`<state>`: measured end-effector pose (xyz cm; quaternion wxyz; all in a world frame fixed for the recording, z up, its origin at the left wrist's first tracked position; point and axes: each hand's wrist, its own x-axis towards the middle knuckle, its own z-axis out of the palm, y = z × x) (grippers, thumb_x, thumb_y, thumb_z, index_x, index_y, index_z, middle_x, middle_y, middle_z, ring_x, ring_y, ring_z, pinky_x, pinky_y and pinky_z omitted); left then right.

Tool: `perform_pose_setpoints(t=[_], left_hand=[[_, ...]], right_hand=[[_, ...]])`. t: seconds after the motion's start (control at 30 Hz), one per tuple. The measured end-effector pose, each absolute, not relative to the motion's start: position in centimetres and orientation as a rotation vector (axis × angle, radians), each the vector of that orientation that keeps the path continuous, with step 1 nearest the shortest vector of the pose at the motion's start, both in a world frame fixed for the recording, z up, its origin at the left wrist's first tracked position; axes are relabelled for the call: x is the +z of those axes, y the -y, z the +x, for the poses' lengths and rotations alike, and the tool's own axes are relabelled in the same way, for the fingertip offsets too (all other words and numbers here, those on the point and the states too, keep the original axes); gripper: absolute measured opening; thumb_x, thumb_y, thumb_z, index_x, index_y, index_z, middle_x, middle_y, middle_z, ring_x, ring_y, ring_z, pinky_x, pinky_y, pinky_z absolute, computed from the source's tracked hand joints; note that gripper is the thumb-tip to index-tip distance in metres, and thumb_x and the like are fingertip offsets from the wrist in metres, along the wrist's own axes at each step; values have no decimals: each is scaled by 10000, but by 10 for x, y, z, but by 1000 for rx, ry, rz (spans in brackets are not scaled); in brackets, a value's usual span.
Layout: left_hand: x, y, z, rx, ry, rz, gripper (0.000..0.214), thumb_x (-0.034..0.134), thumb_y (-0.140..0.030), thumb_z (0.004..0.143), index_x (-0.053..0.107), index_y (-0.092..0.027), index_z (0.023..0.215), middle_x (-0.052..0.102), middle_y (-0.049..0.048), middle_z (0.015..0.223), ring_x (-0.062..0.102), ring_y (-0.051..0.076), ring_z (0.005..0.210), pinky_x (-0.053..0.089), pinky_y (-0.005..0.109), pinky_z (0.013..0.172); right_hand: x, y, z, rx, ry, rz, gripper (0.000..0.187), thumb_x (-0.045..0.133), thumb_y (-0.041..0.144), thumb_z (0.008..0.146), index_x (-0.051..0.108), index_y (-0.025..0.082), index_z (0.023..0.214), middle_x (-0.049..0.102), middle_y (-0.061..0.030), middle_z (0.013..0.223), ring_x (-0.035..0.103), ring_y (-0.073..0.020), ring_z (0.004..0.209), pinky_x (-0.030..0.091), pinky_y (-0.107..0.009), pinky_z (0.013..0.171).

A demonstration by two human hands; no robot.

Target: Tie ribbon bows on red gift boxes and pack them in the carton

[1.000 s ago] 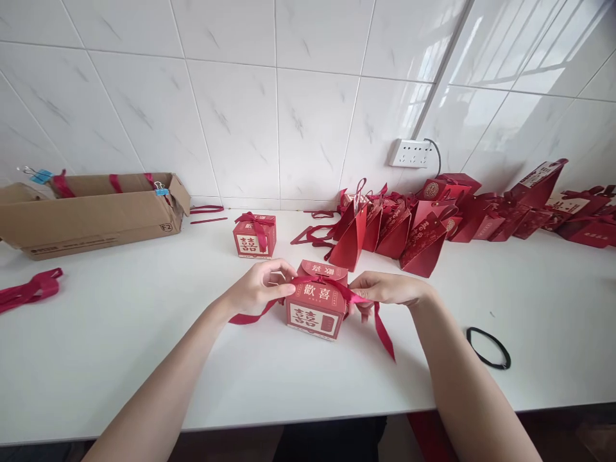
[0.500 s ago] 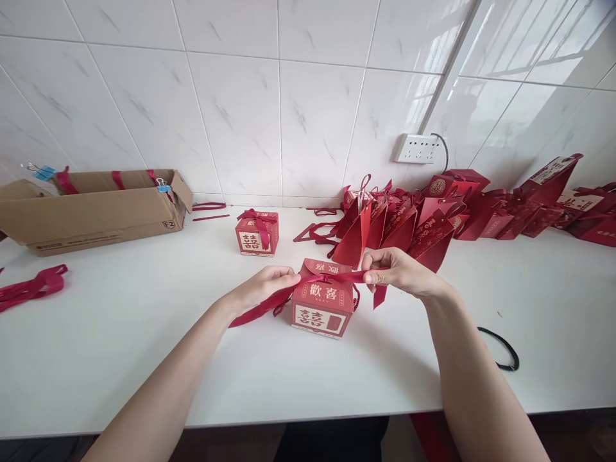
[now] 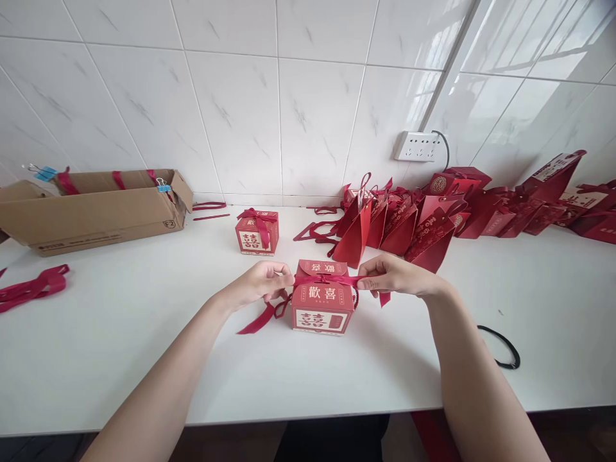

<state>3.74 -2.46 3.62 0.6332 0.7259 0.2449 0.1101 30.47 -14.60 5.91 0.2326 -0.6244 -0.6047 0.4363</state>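
In front of me on the white table stands a red gift box (image 3: 321, 308) with gold characters on its lid. A red ribbon (image 3: 337, 280) runs across the top of it, crossed in a knot at the middle. My left hand (image 3: 262, 281) pinches the ribbon at the box's left side, and a loose tail hangs below that hand. At the right side, my right hand (image 3: 392, 276) pinches the other end of the ribbon, with a short tail showing under the fingers. Dark red cord loops stick out at both sides of the box.
Behind stands a similar box (image 3: 257, 234) tied with a bow. A cardboard box (image 3: 106, 215) with ribbons clipped on is at back left; loose ribbons (image 3: 38, 289) lie nearer. Several red boxes (image 3: 423, 224) crowd the back right. A black band (image 3: 505, 350) lies at right.
Both hands have drawn the ribbon straighter and lower across the lid. My left hand has shifted slightly left, and the ribbon tails hanging from both hands have changed position.
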Motion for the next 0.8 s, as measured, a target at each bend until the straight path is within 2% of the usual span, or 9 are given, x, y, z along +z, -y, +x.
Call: perform_pose_setpoints(t=[0.07,0.13,0.3,0.43,0.53,0.6,0.67,0.73,0.8], left_hand=[[35,22,38,185,-556,1700,473,692,-595,663,540,-148,635,454,-45,515,314,44,443,215,201,418],[32,19,37,178,-544,1715,476,683,-598,671,557,-143,607,472,-35,506,319,43,425,213,209,408],[18,12,37,227,-491,1683,518,628,-622,706,557,-146,515,322,-66,313,208,31,311,182,237,396],[12,14,40,219,-443,1591,494,643,-579,725,531,-152,503,369,-52,342,365,66,338,300,234,424],[14,20,44,236,-440,1560,470,657,-551,726,547,-143,519,478,-22,438,445,79,400,341,231,439],[16,23,46,224,-434,1568,451,659,-529,737,573,-134,538,534,-4,503,453,69,428,344,222,451],[18,26,47,182,-418,1565,444,650,-524,749,586,-131,553,559,7,532,468,70,449,359,223,475],[18,28,48,146,-405,1575,440,643,-526,755,592,-131,569,563,10,530,479,76,456,373,229,496],[18,29,48,135,-400,1594,440,637,-527,760,589,-131,576,556,9,521,484,80,462,385,235,514]], right_hand=[[58,145,304,1265,1655,-1679,347,685,497,715,594,169,647,506,13,581,510,-113,558,419,-221,476],[57,144,304,1307,1667,-1637,344,670,484,732,570,171,632,490,23,574,492,-105,553,397,-218,486],[57,143,308,1327,1761,-1542,293,651,404,767,586,160,618,505,22,611,462,-96,600,374,-237,584],[60,146,311,1258,1827,-1476,339,643,434,777,584,162,585,423,37,559,377,-92,556,312,-249,534],[63,150,308,1134,1815,-1235,357,624,454,807,643,166,597,546,-13,680,464,-116,627,387,-272,582],[64,152,302,1101,1765,-1099,325,644,439,806,690,176,621,644,-73,934,570,-173,821,456,-310,691],[63,151,292,1093,1701,-1058,263,663,417,800,733,192,685,634,-91,1156,585,-231,999,478,-350,783],[62,149,280,1073,1637,-1086,232,668,409,798,754,198,752,660,-90,1141,604,-238,975,491,-350,766],[59,146,269,1018,1606,-1131,245,662,410,798,753,184,768,708,-72,946,614,-197,808,488,-312,674]])
